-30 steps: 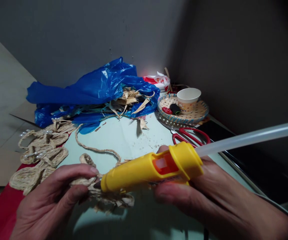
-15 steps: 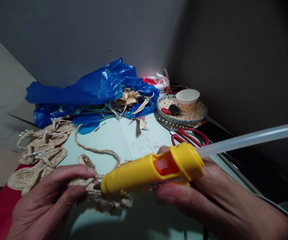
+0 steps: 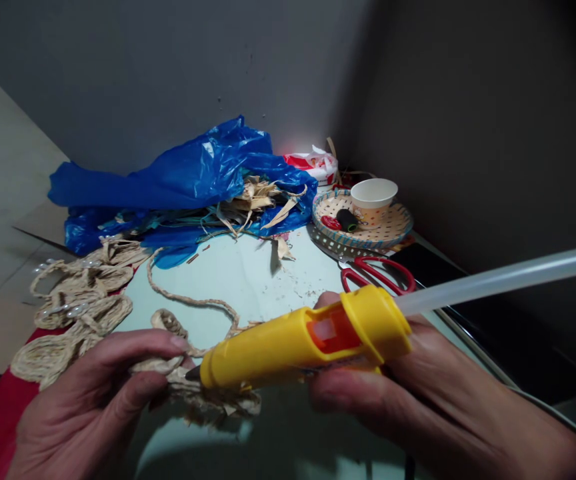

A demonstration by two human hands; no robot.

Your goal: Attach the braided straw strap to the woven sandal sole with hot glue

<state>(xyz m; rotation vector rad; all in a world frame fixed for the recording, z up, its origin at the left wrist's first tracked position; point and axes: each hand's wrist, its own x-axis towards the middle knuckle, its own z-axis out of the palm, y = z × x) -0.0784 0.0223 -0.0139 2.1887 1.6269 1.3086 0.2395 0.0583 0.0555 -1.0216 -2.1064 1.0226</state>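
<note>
My right hand (image 3: 393, 373) is wrapped round a yellow glue gun (image 3: 268, 347), with a long translucent glue stick (image 3: 508, 280) sticking out of its back end. The dark nozzle points left and meets the coiled, braided straw cord (image 3: 208, 393). My left hand (image 3: 103, 387) pinches this cord piece between thumb and fingers, just left of the nozzle. A loose tail of the cord (image 3: 188, 299) curves away over the pale green tabletop. The gun hides part of the piece, and whether glue is coming out cannot be seen.
Looped straw-cord pieces with pearly beads (image 3: 81, 310) lie on red cloth at left. Behind is a blue plastic bag (image 3: 178, 173) with dried husks (image 3: 258, 193). Back right, a woven tray (image 3: 393, 230) holds a paper cup (image 3: 374, 197) and black thread spool (image 3: 347, 220). Red-handled scissors (image 3: 388, 273) lie nearer.
Both hands, the cord piece and the glue gun keep nearly the same pose. The nozzle and left hand sit very slightly further left, and the whole view has shifted a little.
</note>
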